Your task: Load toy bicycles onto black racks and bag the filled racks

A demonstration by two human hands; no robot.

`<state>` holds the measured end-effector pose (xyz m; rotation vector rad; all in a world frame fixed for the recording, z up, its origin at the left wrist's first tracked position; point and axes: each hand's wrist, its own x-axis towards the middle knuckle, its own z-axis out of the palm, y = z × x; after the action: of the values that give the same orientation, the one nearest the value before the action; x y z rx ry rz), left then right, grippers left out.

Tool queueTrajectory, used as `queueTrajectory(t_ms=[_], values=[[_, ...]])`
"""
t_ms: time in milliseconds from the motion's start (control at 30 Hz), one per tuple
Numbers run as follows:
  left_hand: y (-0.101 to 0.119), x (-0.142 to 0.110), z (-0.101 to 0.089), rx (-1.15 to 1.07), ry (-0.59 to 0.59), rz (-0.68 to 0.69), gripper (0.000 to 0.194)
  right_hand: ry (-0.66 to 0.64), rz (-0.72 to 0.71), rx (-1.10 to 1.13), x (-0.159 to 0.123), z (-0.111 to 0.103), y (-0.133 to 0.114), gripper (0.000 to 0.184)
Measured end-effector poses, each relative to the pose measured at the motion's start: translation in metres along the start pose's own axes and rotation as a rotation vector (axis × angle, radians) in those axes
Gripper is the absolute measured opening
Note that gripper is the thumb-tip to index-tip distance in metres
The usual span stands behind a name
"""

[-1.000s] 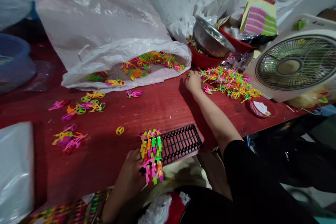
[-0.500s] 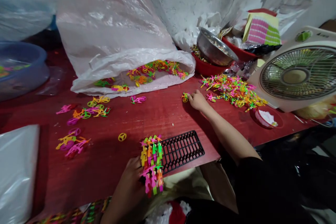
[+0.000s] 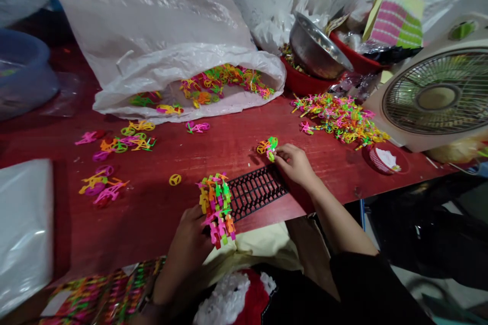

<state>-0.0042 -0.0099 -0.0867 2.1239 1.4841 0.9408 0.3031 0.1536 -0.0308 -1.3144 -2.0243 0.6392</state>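
My left hand [image 3: 192, 233] is closed around the left end of a black plastic rack [image 3: 257, 192], its fingers partly hidden. Rows of small bright plastic toy figures [image 3: 217, 208] fill that end; the slots to the right show bare bars. Between the fingertips of my right hand [image 3: 295, 162] is a small multicoloured toy bicycle [image 3: 269, 148], with wheels in orange and green, just above the rack's far right corner. A loose yellow wheel [image 3: 175, 179] lies left of the rack. Toy bicycles [image 3: 133, 137] in several colours lie scattered farther left.
A white plastic bag [image 3: 171, 58] lies open at the back with many toy parts inside. Right of it are a pile of toys [image 3: 343, 117], a metal bowl [image 3: 316, 48], a small red basket [image 3: 383, 160] and a fan [image 3: 434, 96]. A blue basin [image 3: 23, 73] stands at the left.
My right hand has lifted the toy bicycle off the table and brought it nearer the rack. My left hand keeps its hold on the rack. The view has shifted slightly.
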Motion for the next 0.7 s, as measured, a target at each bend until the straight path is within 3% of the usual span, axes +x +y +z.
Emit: queueTrajectory(t_ms=[133, 233, 367, 533, 700], values=[[-0.002, -0.001, 0.000, -0.021, -0.018, -0.030, 0.020, -0.018, 0.214, 0.573, -0.035, 0.030, -0.035, 0.031], [-0.002, -0.001, 0.000, -0.028, -0.015, -0.033, 0.020, 0.035, 0.336, 0.724, -0.059, 0.058, -0.055, 0.039], [-0.001, -0.002, -0.001, -0.028, -0.025, -0.042, 0.024, -0.064, 0.245, 0.644, -0.081, 0.082, -0.073, 0.028], [0.002, -0.002, -0.003, -0.026, -0.060, -0.070, 0.022, -0.178, -0.001, 0.448, -0.092, 0.087, -0.077, 0.010], [0.002, -0.001, -0.003, -0.015, -0.059, -0.086, 0.019, -0.196, -0.065, 0.366, -0.098, 0.092, -0.072, 0.028]])
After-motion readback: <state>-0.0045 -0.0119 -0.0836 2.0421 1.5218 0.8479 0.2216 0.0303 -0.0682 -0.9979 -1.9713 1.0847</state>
